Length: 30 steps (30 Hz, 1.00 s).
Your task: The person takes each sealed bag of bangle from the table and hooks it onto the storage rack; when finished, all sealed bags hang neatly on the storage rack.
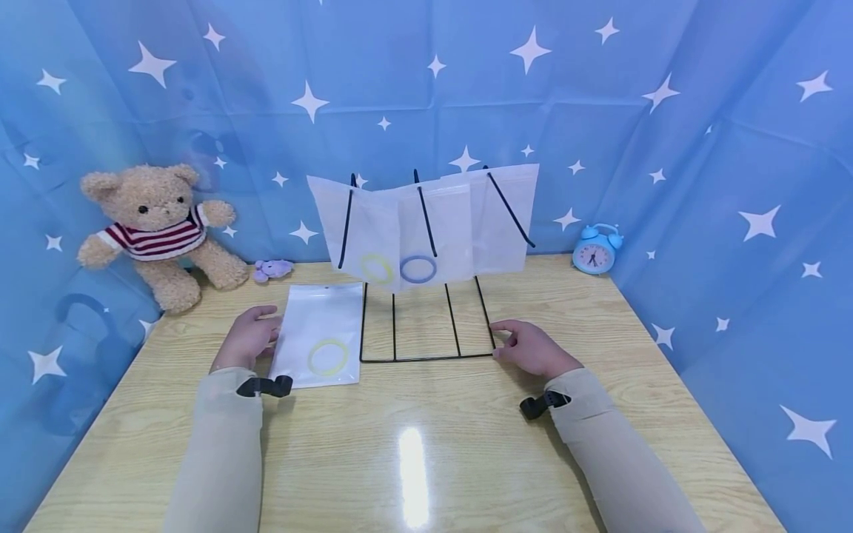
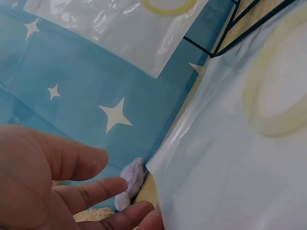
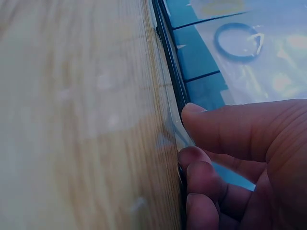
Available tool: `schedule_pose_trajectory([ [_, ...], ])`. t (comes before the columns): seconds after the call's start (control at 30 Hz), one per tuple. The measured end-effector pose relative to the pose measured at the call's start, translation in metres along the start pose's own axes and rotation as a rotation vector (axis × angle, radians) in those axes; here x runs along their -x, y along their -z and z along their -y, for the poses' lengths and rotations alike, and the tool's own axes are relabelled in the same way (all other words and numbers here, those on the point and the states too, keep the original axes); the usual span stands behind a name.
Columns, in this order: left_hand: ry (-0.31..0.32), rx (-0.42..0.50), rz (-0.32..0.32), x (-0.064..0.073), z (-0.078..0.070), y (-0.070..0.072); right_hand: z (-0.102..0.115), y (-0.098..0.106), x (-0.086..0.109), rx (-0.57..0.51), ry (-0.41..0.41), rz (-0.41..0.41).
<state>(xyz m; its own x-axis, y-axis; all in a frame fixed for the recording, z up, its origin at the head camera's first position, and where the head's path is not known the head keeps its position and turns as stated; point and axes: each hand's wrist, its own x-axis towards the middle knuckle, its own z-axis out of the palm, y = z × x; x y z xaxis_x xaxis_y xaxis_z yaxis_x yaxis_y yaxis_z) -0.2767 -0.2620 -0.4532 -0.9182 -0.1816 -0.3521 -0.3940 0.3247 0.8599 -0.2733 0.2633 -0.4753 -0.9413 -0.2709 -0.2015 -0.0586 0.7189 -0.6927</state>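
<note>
A black wire rack [image 1: 426,360] stands on the table, with white zip bags behind its slanting prongs. A yellow ring shows in the left bag [image 1: 353,222], a blue one in the middle bag [image 1: 436,222]; no ring is visible in the right bag [image 1: 506,211]. My right hand [image 1: 529,346] holds the rack's front right corner, thumb and curled fingers at the wire [image 3: 170,52]. Another zip bag [image 1: 313,314] with a yellow ring [image 1: 328,357] lies flat left of the rack. Beside its left edge is my left hand [image 1: 248,337], fingers loosely bent and fingertips at the edge.
A teddy bear [image 1: 163,229] in a striped shirt sits at the back left, with a small purple toy [image 1: 272,270] beside it. At the back right is a blue alarm clock [image 1: 595,252]. A blue star-patterned curtain [image 1: 386,52] surrounds the wooden table [image 1: 320,459].
</note>
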Motion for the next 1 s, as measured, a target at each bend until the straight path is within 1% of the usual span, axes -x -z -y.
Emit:
schedule_pose_trajectory([
  [0.17, 0.006, 0.03, 0.017, 0.0012, 0.0004, 0.0014, 0.0, 0.0005, 0.0002, -0.011, -0.004, 0.002],
  [0.3, -0.026, 0.029, 0.051, 0.0029, 0.0, 0.0023, 0.0004, 0.0011, -0.0001, -0.017, -0.015, 0.003],
  [0.37, -0.047, 0.004, 0.071, 0.0027, 0.0004, 0.0026, 0.0004, 0.0011, -0.0004, -0.018, -0.017, 0.003],
  [0.5, -0.074, -0.05, 0.126, 0.0024, 0.0009, 0.0011, 0.0015, 0.0011, 0.0002, -0.022, -0.014, 0.004],
  [0.73, -0.174, -0.107, 0.263, 0.0031, 0.0011, -0.0015, 0.0018, 0.0008, 0.0013, -0.028, 0.0, 0.001],
  [0.8, -0.192, -0.12, 0.291, 0.0035, 0.0011, -0.0014, 0.0015, 0.0008, 0.001, -0.029, 0.0, 0.002],
  [0.87, -0.195, -0.122, 0.305, 0.0035, 0.0015, -0.0011, 0.0012, 0.0008, 0.0008, -0.029, 0.0, 0.002],
  [0.93, -0.176, -0.107, 0.306, 0.0031, 0.0015, -0.0011, 0.0012, 0.0008, 0.0008, -0.028, -0.001, 0.003],
  [1.0, -0.161, -0.108, 0.29, 0.003, 0.0011, -0.0007, 0.0012, 0.0007, 0.0007, -0.028, -0.002, 0.003],
])
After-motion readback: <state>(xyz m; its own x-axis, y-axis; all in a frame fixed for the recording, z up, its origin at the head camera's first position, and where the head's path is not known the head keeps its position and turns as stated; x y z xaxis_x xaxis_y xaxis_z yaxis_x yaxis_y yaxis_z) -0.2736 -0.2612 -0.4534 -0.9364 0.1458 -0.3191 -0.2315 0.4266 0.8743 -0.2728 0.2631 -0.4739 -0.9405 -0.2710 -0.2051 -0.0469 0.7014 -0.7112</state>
